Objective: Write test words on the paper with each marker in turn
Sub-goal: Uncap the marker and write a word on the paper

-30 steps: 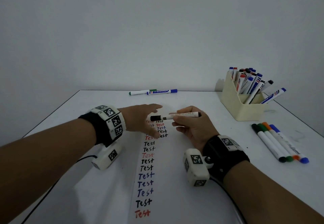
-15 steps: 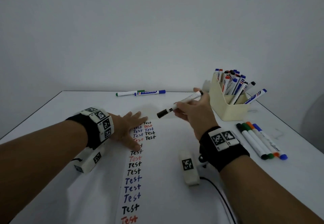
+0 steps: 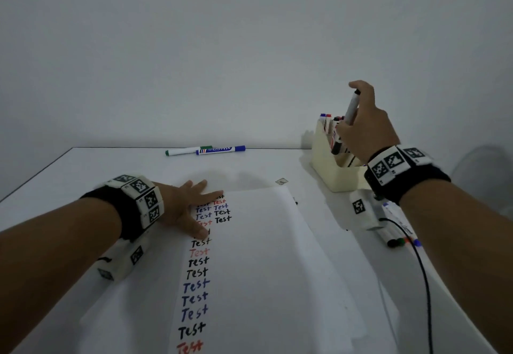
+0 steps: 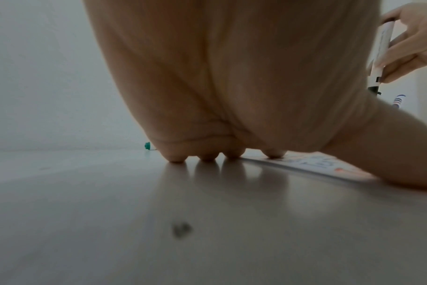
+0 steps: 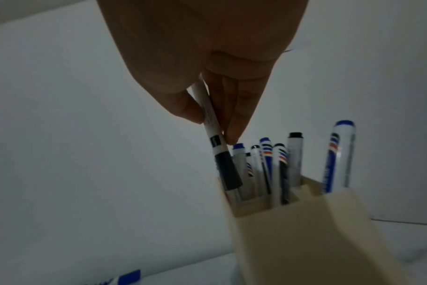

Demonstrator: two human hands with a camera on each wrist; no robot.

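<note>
A white paper (image 3: 258, 256) lies on the table, with a column of "Test" words in black, blue and red down its left side. My left hand (image 3: 188, 209) lies flat, fingers spread, on the paper's top left corner (image 4: 305, 164). My right hand (image 3: 363, 120) is raised over the cream marker holder (image 3: 330, 170) and pinches a capped black marker (image 3: 351, 109) held upright, cap down. In the right wrist view the black marker (image 5: 213, 135) has its cap at the rim of the holder (image 5: 293, 241), beside several standing markers.
A green marker (image 3: 183, 150) and a blue marker (image 3: 222, 149) lie at the table's far edge. Several markers (image 3: 399, 238) lie side by side on the table under my right forearm. A cable (image 3: 424, 284) runs along the right side.
My right hand has carried the black marker from above the paper up and right to the holder and turned it cap down. My left hand has settled flat on the paper.
</note>
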